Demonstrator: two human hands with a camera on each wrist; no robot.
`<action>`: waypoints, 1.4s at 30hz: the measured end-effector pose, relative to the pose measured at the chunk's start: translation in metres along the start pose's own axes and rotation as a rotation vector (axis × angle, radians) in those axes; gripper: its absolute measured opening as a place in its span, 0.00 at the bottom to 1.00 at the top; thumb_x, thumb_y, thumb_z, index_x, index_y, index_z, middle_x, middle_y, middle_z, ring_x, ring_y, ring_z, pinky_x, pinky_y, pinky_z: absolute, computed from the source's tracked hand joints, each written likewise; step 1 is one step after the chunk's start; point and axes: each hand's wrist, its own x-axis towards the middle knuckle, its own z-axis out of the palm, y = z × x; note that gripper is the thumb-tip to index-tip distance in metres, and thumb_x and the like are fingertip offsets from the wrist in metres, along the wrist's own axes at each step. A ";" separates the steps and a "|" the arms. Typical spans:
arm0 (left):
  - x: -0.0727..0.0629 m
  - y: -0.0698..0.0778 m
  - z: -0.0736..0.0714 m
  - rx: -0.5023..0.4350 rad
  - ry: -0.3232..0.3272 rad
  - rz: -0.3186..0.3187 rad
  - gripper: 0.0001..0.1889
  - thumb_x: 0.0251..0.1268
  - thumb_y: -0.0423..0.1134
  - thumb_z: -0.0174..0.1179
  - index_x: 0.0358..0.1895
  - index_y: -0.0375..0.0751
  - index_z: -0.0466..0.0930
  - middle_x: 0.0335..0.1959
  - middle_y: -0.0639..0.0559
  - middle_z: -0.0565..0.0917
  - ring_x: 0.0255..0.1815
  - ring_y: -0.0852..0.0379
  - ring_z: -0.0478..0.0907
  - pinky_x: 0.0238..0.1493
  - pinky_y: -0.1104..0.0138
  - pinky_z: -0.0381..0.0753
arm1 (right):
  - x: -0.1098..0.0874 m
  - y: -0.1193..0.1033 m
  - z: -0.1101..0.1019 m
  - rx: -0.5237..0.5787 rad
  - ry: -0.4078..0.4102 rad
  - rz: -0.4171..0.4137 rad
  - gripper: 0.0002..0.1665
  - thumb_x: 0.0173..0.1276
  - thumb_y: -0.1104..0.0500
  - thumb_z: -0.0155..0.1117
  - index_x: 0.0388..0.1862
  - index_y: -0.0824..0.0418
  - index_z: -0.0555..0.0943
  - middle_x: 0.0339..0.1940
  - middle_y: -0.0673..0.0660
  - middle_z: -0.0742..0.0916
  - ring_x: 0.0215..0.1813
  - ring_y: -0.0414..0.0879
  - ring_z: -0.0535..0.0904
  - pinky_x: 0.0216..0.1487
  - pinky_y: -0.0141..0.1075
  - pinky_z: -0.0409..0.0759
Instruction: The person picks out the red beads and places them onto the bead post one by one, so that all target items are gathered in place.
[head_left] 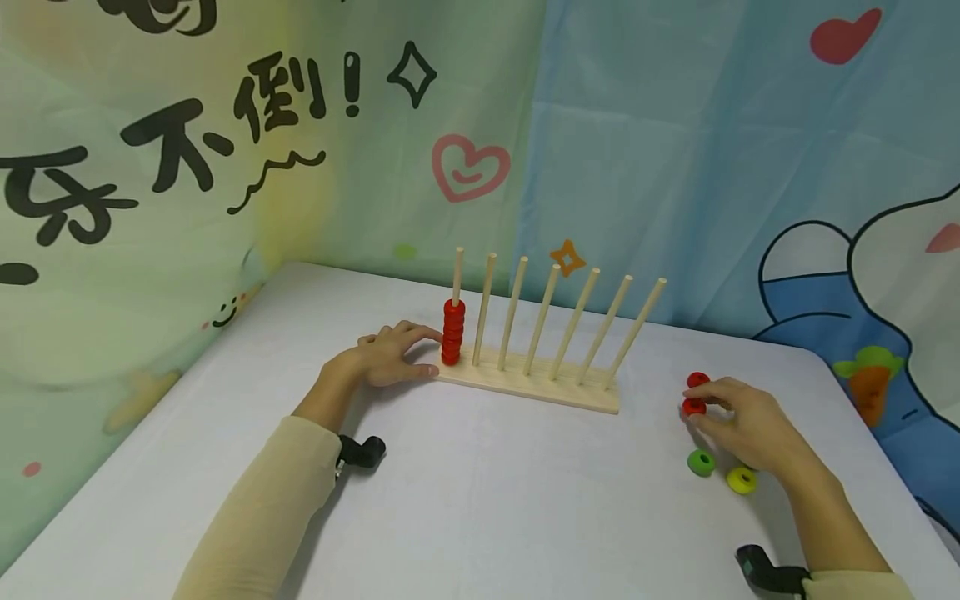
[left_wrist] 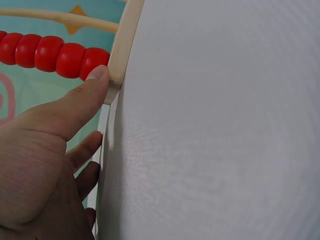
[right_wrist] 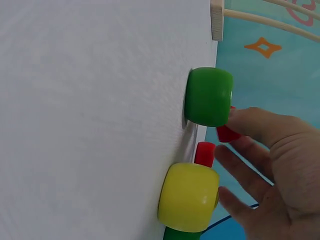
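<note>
A wooden peg stand (head_left: 525,390) has a row of several upright rods, and red beads (head_left: 453,333) are stacked on its leftmost rod. My left hand (head_left: 386,354) holds the base's left end, thumb at the front corner and index finger toward the back. In the left wrist view the thumb (left_wrist: 82,100) presses the base beside the lowest bead. Off to the right, my right hand (head_left: 750,421) pinches a red bead (head_left: 694,407) between thumb and fingers. Whether that bead is off the table cannot be told.
Another red bead (head_left: 698,379) lies just beyond the right hand. Nearer are a green bead (head_left: 701,462) and a yellow bead (head_left: 742,481). A second green bead (right_wrist: 182,234) shows partly behind the yellow one. A printed cloth (head_left: 637,150) hangs behind the white table (head_left: 525,500).
</note>
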 end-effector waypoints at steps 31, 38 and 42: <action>0.001 -0.001 0.002 -0.003 0.006 0.006 0.36 0.68 0.68 0.58 0.77 0.66 0.62 0.79 0.45 0.61 0.71 0.39 0.64 0.69 0.31 0.56 | -0.006 -0.013 -0.003 0.170 0.385 -0.248 0.19 0.63 0.71 0.73 0.52 0.62 0.85 0.48 0.55 0.85 0.40 0.25 0.75 0.43 0.15 0.75; -0.001 -0.001 0.001 -0.006 0.007 0.018 0.36 0.68 0.68 0.58 0.77 0.66 0.63 0.79 0.44 0.61 0.71 0.38 0.64 0.68 0.31 0.56 | -0.006 -0.018 -0.001 0.192 0.374 -0.248 0.21 0.60 0.71 0.76 0.52 0.62 0.85 0.47 0.54 0.84 0.41 0.22 0.77 0.45 0.13 0.75; -0.002 0.000 0.000 -0.012 0.006 0.013 0.36 0.68 0.68 0.58 0.77 0.66 0.63 0.78 0.44 0.61 0.71 0.39 0.65 0.68 0.31 0.56 | -0.005 -0.021 0.001 0.215 0.374 -0.275 0.23 0.58 0.74 0.75 0.52 0.64 0.84 0.47 0.54 0.84 0.41 0.22 0.78 0.47 0.13 0.75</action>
